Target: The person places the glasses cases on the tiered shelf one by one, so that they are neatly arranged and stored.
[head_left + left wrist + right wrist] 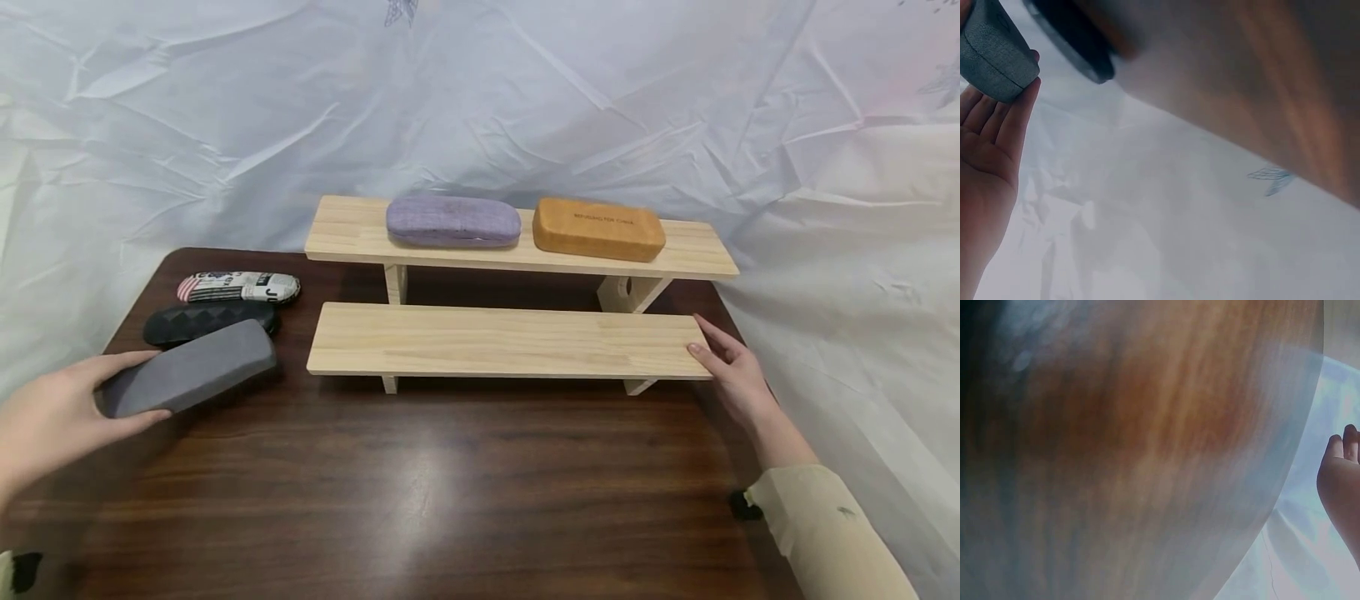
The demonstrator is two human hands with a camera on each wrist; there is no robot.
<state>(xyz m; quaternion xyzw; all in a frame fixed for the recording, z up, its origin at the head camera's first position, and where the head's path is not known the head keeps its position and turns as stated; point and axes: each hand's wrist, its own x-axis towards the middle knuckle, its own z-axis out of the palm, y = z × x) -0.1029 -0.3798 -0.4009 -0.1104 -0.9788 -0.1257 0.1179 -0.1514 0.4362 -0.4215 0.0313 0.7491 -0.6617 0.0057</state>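
1. The left hand [63, 408] grips a grey case [198, 367] round its left end, thumb along the near side and fingers along the far side. The case slants away from this grip, toward the right and the back.
2. In the left wrist view, the fingers [1017, 119] reach up against the rounded end of the grey case.
3. Just beyond the left grip lies a black case [168, 326], partly hidden behind the grey one. Beyond that, a patterned case [240, 287] with stripes and lettering lies on the dark table [435, 483].
4. The right hand [738, 379] holds the right end of the lower shelf [495, 342] — thumb on top, first finger at the far corner. How far the other fingers wrap underneath, I cannot tell.
5. The lower shelf runs leftward from the right grip, its left end near the far end of the grey case.
6. Beyond the lower shelf stands the upper shelf [341, 229]. On it, to the back and left of the right grip, lies an orange case [600, 231] with small lettering; farther left from that hand lies a purple case [453, 222] — near the orange one, with a narrow gap between.
7. A pale sleeve [832, 525] covers the forearm behind the right hand; a wrinkled white sheet [480, 100] hangs beyond both hands.
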